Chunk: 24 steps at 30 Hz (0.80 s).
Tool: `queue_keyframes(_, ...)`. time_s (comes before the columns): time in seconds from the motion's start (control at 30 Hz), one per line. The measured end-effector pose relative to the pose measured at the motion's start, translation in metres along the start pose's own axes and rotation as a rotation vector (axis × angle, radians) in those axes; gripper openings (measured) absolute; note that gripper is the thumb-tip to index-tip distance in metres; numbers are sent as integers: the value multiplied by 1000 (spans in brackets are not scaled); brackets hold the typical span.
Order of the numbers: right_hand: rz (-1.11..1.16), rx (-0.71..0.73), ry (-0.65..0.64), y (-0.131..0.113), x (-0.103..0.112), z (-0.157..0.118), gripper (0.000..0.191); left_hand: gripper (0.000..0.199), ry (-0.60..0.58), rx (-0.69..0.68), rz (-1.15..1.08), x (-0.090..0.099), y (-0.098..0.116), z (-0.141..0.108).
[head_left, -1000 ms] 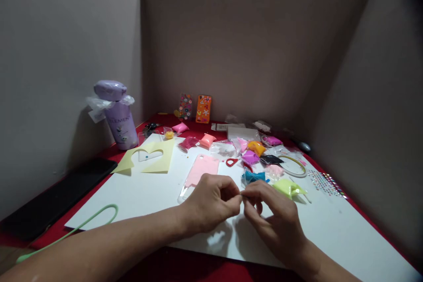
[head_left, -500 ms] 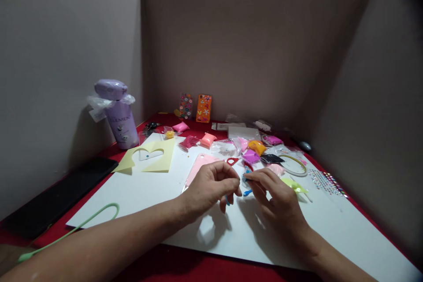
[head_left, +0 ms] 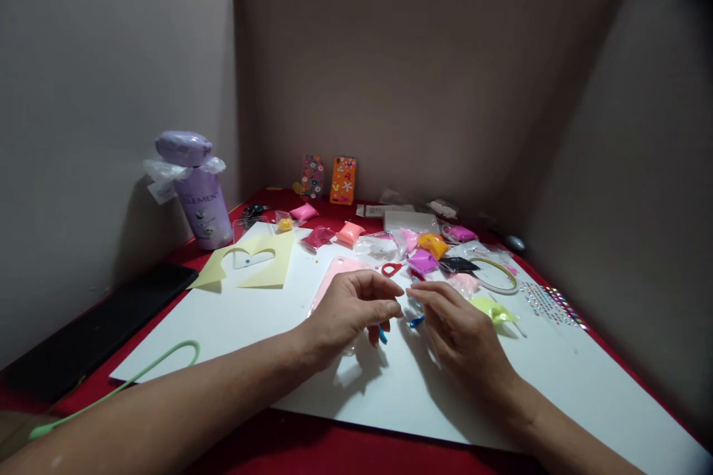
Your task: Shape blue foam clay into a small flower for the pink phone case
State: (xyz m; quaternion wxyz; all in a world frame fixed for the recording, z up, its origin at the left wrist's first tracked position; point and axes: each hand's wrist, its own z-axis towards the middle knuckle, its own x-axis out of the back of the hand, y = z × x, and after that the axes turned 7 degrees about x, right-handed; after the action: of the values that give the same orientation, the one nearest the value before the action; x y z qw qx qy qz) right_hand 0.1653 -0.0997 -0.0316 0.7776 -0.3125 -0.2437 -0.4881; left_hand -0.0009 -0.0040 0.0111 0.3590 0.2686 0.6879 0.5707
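My left hand (head_left: pixel 362 308) hovers over the white board (head_left: pixel 245 349) with its fingers curled and thumb close to the index finger. What lies between them is too small to make out. A narrow blue piece (head_left: pixel 382 335) shows beside its lower fingers. Facing it, my right hand (head_left: pixel 460 323) has bent fingers drawn together, the thumb hidden. Just past its fingertips is a clear bag with a bit of blue (head_left: pixel 416 322) in it. Partly behind my left hand lies a pink phone case (head_left: pixel 328 278). Red scissor-like handles (head_left: pixel 391 269) show between the hands.
Several clay packets, such as an orange one (head_left: pixel 433 246) and a yellow-green one (head_left: pixel 493 310), lie beyond. A tape ring (head_left: pixel 495 276) and gem stickers (head_left: pixel 551 304) are at right. Left are a purple bottle (head_left: pixel 203 208), cut yellow paper (head_left: pixel 267 260) and a black slab (head_left: pixel 100 326).
My right fingertips have shifted slightly left, and the blue bit seen at them before no longer shows there. My left hand stays nearly in place. The view has tilted a little.
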Motion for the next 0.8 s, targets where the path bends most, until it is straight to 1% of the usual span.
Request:
queue_keyframes(0.17,8,25,17,0,1,1,29,23,-23,-6,-16,0,-3,1)
queue_keyframes(0.3,43,41,66,-3,3,3,23,31,-53,99,-44,-1,-2,0)
queue_keyframes(0.4,52,29,61,-5,4,4,21,37,-65,180,-62,-1,-2,0)
queue_keyframes(0.47,58,36,58,-6,5,3,19,38,-70,200,-62,-1,-2,0)
queue_keyframes(0.67,110,57,95,-11,7,2,19,25,-104,138,-95,-1,-4,-1)
queue_keyframes(0.8,105,80,114,-18,10,3,19,26,-146,135,-169,0,-6,1)
